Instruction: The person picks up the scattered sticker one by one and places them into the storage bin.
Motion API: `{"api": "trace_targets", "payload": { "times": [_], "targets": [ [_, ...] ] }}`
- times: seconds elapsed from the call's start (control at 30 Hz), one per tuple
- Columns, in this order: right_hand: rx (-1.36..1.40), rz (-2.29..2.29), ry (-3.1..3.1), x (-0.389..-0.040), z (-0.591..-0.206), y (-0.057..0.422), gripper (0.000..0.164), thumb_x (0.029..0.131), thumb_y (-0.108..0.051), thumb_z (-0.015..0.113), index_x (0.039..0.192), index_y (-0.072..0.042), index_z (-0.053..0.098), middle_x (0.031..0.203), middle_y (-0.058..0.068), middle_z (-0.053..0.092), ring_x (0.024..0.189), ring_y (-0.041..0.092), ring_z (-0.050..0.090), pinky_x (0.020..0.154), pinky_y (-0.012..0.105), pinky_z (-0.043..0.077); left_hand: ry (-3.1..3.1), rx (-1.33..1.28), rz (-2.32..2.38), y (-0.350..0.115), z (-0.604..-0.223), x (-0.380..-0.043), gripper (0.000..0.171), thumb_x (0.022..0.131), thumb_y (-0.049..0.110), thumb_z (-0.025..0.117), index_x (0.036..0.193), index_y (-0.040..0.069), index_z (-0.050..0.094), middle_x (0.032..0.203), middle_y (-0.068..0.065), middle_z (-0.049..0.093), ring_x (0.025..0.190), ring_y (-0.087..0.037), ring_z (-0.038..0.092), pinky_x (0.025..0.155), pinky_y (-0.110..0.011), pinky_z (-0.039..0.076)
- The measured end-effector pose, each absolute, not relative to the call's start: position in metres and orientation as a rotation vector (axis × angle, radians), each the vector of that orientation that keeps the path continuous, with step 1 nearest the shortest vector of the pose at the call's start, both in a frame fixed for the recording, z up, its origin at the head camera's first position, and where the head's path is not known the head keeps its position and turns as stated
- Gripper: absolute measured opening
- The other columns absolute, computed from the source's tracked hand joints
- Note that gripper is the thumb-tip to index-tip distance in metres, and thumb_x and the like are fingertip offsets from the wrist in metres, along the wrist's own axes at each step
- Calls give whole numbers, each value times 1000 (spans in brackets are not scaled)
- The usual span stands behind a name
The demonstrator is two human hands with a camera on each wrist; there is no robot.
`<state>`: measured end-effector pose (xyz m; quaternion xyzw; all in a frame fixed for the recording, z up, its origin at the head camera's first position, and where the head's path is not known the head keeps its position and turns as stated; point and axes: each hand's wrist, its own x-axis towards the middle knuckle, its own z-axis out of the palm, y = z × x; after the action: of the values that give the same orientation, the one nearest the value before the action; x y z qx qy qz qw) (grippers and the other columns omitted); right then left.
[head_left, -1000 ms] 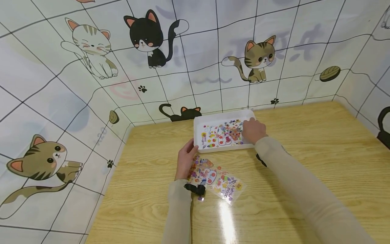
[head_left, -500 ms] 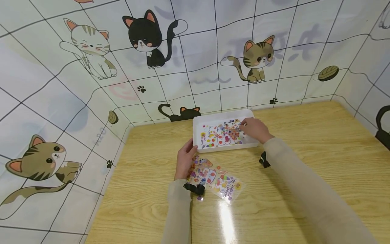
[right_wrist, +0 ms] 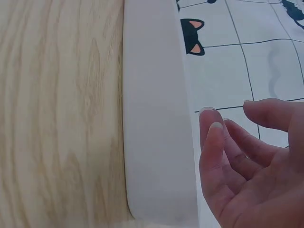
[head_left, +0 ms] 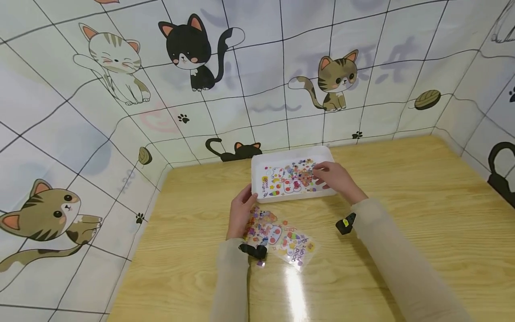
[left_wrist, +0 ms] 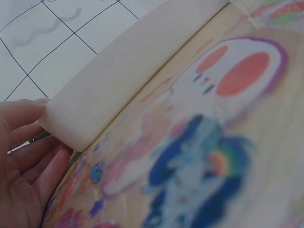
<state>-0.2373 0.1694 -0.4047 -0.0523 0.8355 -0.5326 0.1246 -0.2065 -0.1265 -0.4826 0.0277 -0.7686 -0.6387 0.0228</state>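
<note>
A shallow white tray [head_left: 295, 195] stands against the back wall, with small colourful stickers [head_left: 301, 172] scattered inside. My left hand [head_left: 240, 212] holds the tray's near left corner, thumb at the rim and fingers around the outer side; the left wrist view shows the thumb [left_wrist: 28, 109] on the corner. Over the tray's right end hovers my right hand [head_left: 337, 179]. Its fingers [right_wrist: 213, 161] are loosely bent and the thumb is apart from them, with nothing seen between. In front of the tray lies a clear printed sheet or bag [head_left: 297, 250] with cartoon stickers, partly behind the left hand.
The wooden table [head_left: 402, 188] reaches to a wall covering [head_left: 265, 67] printed with cartoon cats. A small purple piece [head_left: 260, 264] lies near the left wrist. Black cameras [head_left: 257, 251] are strapped to both wrists.
My right hand has drawn back a little from inside the tray and its fingers have loosened, the wrist turning outward. The left hand stays at the tray's corner.
</note>
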Motion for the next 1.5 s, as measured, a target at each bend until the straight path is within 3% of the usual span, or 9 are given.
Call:
{"api": "trace_targets", "payload": {
  "times": [0.3,0.6,1.17,1.5],
  "targets": [
    [-122,-1663,2364,-223,-411,173,46,93,-34,44,127,-2,44,114,23,53,98,34,55,78,41,49,-2385,88,-1965,-125,-483,-208,41,89,31,53,130,26,48,127,9,49,116,-8,43,98,-33,34],
    [-124,-1751,2275,-210,-415,173,47,93,-34,45,127,-1,44,113,24,54,97,31,56,83,50,44,-2373,67,-1968,-125,-481,-207,42,90,30,53,131,26,46,129,8,48,117,-9,43,98,-35,34],
    [-139,-1762,2251,-203,-415,179,46,93,-34,44,128,-3,43,113,20,55,98,31,55,85,49,43,-2386,93,-1961,-128,-481,-209,44,89,32,53,132,28,44,129,8,48,115,-9,44,97,-32,35],
    [-256,-1639,2220,-206,-426,171,50,91,-35,48,123,3,46,105,19,59,92,30,59,80,40,48,-2390,73,-1953,-129,-479,-208,42,90,30,53,131,22,47,127,4,50,115,-10,44,98,-35,35]
  ]
}}
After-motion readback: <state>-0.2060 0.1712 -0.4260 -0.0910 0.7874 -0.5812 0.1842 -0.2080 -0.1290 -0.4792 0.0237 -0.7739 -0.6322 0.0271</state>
